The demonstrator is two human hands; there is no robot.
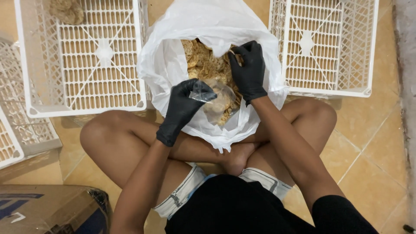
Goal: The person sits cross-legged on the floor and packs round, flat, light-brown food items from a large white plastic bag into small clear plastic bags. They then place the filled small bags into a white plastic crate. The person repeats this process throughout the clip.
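Left hand (pixel 184 106) pinches a small clear bag (pixel 219 100) of crackers over the big white bag (pixel 173 47), right hand (pixel 248 69) inside it gripping a cracker (pixel 236 53), white crates (pixel 82 60) flanking.

Lighting: bright, even and diffuse; no single source can be placed. Shadows: soft and short, cast under the folded legs and beneath the white crates (pixel 82 65) onto the tan floor tiles (pixel 372 173). Glare: the upper fold of the white plastic bag (pixel 208 21) is nearly blown out, and detail is lost there. A dull sheen is seen on the black gloves. Focus: the centre is rendered sharply; the crackers (pixel 203 60) are resolved individually. Slight softness is noted at the lower corners. Distortion: crate edges are bowed mildly toward the frame borders.
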